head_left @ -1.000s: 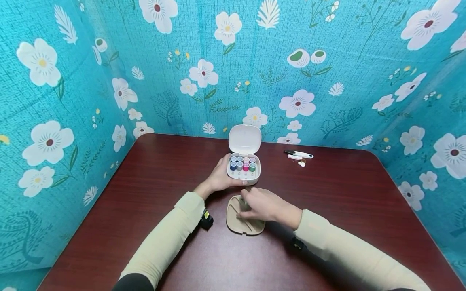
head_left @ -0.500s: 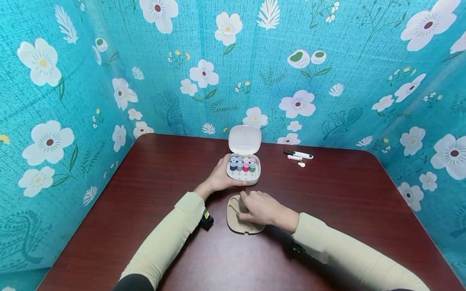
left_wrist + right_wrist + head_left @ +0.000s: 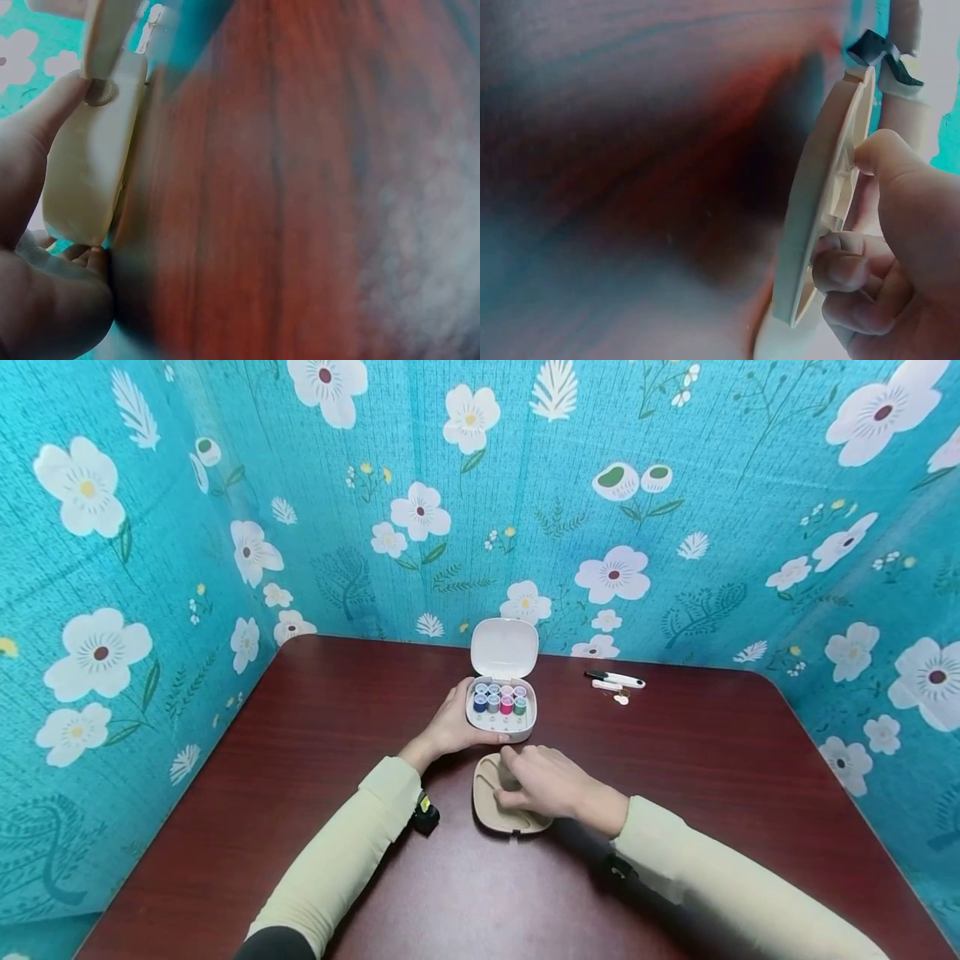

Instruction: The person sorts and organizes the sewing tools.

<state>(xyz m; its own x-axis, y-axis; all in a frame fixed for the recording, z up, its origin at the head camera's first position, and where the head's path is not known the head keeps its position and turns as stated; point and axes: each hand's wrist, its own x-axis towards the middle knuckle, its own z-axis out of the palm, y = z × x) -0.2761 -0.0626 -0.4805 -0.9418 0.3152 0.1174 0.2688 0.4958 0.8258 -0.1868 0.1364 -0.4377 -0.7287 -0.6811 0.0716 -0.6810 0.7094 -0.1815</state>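
An open white sewing box stands on the table with its lid raised. Rows of coloured thread spools fill its back part. My left hand grips the box by its left side and front, thumb along the front wall; the left wrist view shows fingers at the box wall. In front of it, my right hand pinches a beige tray insert at its middle, with fingertips down inside it. The right wrist view shows the tray's side wall tilted and the fingers curled at its inner part.
At the back right lie a slim white tool with a black end, a small pink-and-white piece and a small white item. The dark red table meets a flowered blue curtain behind and at the sides.
The beige tray has moved slightly away from me and to the right with my right hand, and a dark edge now shows under its front. The left hand and box stay nearly still.
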